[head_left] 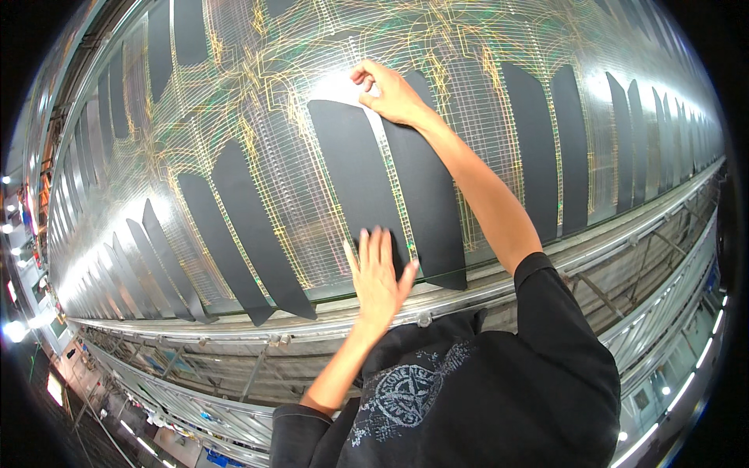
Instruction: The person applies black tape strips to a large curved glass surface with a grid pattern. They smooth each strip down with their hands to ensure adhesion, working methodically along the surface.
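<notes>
A long black tapered strip lies on a big shiny metal work surface marked with projected yellow and green lines. My left hand rests flat, fingers spread, on the strip's near end by the front edge. My right hand reaches far out and presses its fingertips at the far top end, between this strip and a second black strip right beside it. Neither hand grips anything.
Several more black strips lie in a fan across the surface, such as one to the left and one to the right. A metal rail edges the table front, with framework below. My dark shirt fills the bottom.
</notes>
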